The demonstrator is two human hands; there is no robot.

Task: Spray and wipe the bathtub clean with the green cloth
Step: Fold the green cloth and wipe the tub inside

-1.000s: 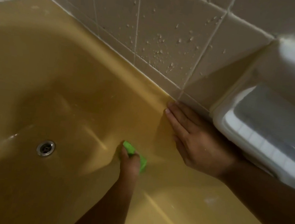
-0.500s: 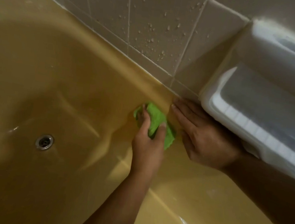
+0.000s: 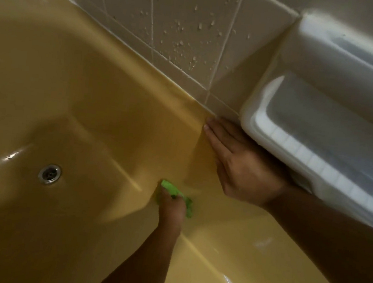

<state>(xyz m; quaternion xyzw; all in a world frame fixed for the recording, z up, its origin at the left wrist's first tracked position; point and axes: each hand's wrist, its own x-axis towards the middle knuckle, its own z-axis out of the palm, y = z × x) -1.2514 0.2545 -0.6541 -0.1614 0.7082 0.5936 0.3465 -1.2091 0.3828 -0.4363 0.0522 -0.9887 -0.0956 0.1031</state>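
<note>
Down the bathtub (image 3: 113, 120) wall slid the left hand (image 3: 171, 212) — fingers curled round the green cloth (image 3: 178, 193), now lower centre of frame. Right hand (image 3: 243, 169), fingers straight and together, braces on the rim; best to overlap each firm stroke.

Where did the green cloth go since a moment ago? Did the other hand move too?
The left hand, gripping the cloth, slid back down the inner wall of the tub. Half a second ago it was up at the rim beside the right hand; a second ago it was low, like now. The right hand stayed flat on the rim under the soap dish, and the cloth was never let go.
</note>
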